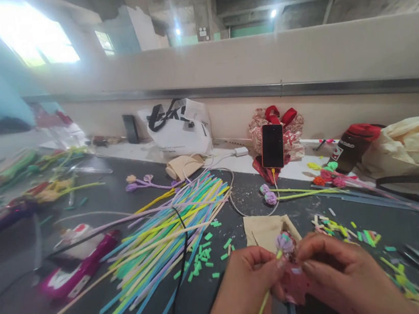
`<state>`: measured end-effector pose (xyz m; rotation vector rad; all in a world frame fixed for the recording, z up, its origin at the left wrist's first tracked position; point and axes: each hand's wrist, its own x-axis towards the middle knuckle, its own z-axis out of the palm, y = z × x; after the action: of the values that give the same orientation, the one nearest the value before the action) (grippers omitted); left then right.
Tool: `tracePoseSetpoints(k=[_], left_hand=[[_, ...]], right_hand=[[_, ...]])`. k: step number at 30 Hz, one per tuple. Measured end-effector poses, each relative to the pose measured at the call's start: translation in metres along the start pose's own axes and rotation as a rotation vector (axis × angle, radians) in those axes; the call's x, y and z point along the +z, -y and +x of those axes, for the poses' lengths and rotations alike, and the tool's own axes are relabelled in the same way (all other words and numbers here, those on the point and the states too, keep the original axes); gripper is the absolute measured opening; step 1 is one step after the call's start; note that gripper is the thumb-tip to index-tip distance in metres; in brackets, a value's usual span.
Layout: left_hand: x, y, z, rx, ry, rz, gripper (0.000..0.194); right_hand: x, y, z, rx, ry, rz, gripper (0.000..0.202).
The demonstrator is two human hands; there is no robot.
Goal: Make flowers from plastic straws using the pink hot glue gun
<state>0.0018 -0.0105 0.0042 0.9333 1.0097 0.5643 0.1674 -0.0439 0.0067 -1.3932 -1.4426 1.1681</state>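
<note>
left hand (245, 281) pinches the green stem (261, 310), its long axis running near-left; right hand (339, 276) pinches the purple flower (284, 242) at its far tip

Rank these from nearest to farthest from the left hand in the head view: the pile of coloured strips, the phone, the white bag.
From the left hand:
1. Pile of coloured strips, just to its left on the dark table.
2. Phone, farther back and slightly right, propped upright.
3. White bag, at the back against the wall, left of the phone.
</note>
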Motion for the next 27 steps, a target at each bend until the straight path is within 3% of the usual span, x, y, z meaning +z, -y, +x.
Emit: tracePoseSetpoints(k=[3,7,13,17,22,27], left_hand=[[0.001,-0.003,-0.001,-0.002,0.003,-0.028,0.030],[0.000,-0.003,-0.002,0.028,0.035,-0.049,0.031],[-0.005,0.000,-0.001,0.057,-0.022,-0.059,0.028],[-0.006,-0.002,0.000,0.061,-0.028,-0.061,0.025],[-0.007,-0.001,0.000,0.092,-0.044,-0.081,0.024],[-0.008,0.001,0.004,0.044,-0.042,-0.073,0.032]], right_hand=[[0.014,-0.011,0.003,0.144,-0.096,0.250,0.016],[0.023,-0.022,0.012,0.166,-0.150,0.407,0.027],[0.025,-0.027,0.018,0.167,-0.108,0.428,0.027],[0.024,-0.026,0.016,0.142,-0.050,0.573,0.021],[0.014,-0.015,0.013,0.182,-0.071,0.689,0.021],[0.008,-0.012,0.009,0.232,-0.061,0.619,0.027]])
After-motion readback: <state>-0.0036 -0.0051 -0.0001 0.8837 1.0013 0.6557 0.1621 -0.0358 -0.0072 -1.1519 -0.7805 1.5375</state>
